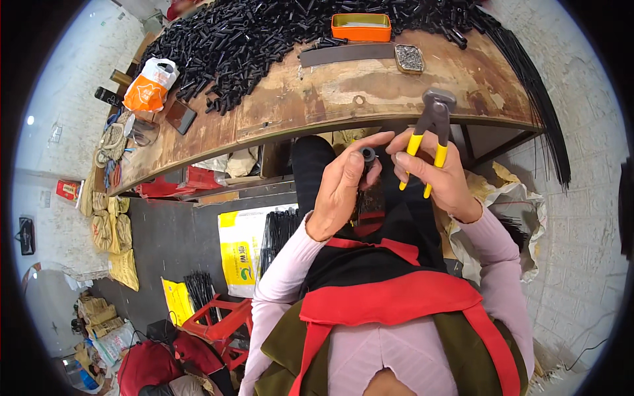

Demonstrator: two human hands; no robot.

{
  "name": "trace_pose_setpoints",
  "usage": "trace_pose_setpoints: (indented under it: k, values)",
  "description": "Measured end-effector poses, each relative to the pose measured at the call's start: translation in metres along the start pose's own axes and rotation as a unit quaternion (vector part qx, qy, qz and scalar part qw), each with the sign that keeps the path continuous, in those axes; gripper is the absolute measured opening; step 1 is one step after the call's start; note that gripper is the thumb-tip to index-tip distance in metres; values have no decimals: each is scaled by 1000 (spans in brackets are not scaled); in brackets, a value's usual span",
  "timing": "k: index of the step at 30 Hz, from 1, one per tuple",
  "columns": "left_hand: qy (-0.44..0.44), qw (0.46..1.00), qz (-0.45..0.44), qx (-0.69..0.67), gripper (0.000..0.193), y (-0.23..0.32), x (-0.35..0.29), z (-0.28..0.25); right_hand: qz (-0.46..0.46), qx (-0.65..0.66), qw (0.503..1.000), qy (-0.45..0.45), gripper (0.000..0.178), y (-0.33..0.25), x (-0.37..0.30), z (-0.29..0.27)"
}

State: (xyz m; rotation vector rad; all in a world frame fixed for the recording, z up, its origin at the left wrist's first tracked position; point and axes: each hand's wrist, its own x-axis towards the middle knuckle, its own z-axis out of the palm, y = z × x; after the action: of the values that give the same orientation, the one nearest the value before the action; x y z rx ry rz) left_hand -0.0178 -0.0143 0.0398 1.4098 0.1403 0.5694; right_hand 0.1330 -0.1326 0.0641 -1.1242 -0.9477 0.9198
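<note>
R hand round yel-handled metal pincers, L hand round hollow blk tube

Bounded at right by a white right-hand wall (surfaced in a block pattern, bent by the lens). Closed off at left by a scuffed whitish left-hand wall, fitted with a small pale plate and marked by a bright spot of light. Laid with a dark grey floor. Furnished with a long wooden workbench, worn and stained on top, and with a red stool at lower left.
</note>
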Motion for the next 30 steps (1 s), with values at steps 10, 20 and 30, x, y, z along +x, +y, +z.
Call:
trace_pose_setpoints:
  k: [10,20,30]
  values:
    - [-1,1000,-21,-16,59,-9,7,-3,29,83,996,20,12,13,8,-4]
    - [8,999,-14,-32,63,-12,10,-1,5,74,996,47,18,25,7,18]
    - [11,998,-15,-52,63,-10,7,-3,3,68,996,49,21,26,7,22]
